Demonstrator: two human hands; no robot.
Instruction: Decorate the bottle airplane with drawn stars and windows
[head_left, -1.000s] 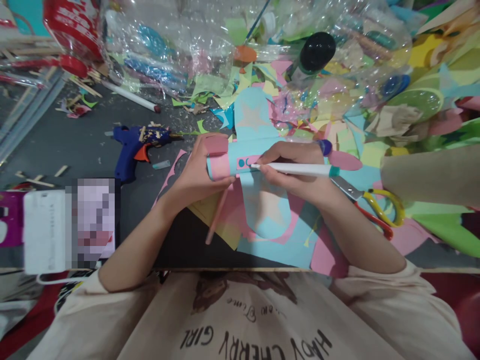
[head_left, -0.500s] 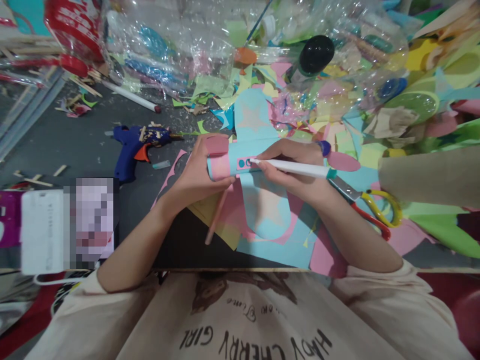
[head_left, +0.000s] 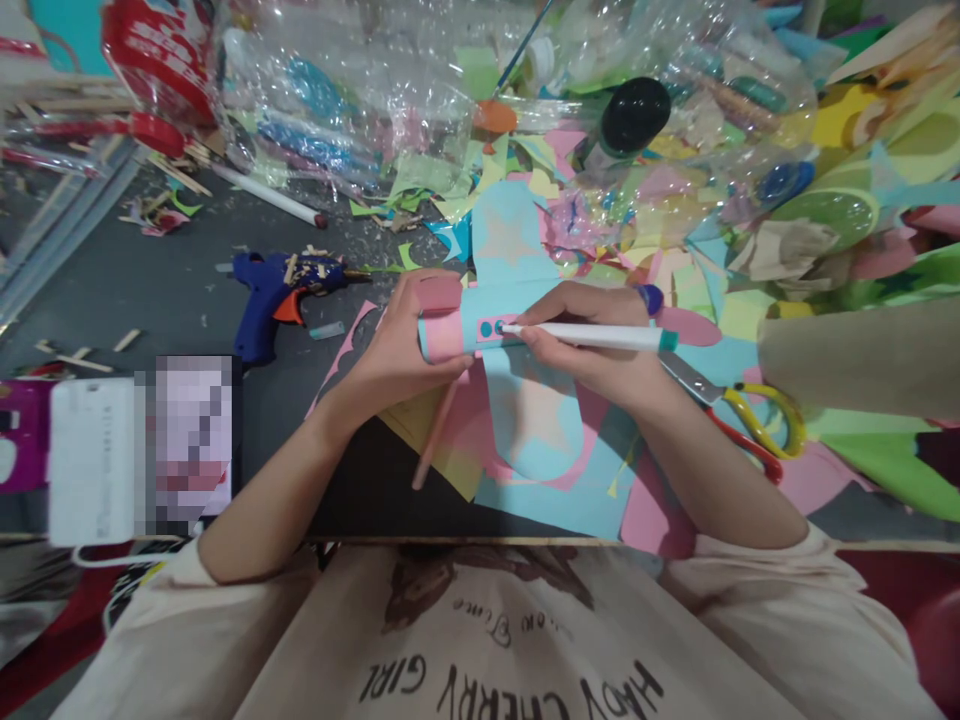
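Observation:
A paper plane (head_left: 510, 296) with a rolled blue and pink body lies in the middle, its rounded blue wings carrying pale stars. My left hand (head_left: 397, 335) is wrapped round the pink end of its body. In my right hand (head_left: 589, 330) is a white felt-tip marker (head_left: 600, 336) with a green end, gripped in a pinch. Its tip touches a small pink strip (head_left: 491, 329) on the body, where two teal dots show. Part of the body is hidden behind my right fingers.
A blue glue gun (head_left: 270, 295) lies on the left, near a white power bank (head_left: 91, 460) and a phone (head_left: 196, 435). Scissors (head_left: 750, 410) with red and yellow handles rest by my right forearm. Plastic bottles (head_left: 337, 90) and paper scraps (head_left: 675, 255) crowd the back.
The second dot on the pink strip looks more filled with teal. My right hand has barely moved, and the whole view has shifted slightly.

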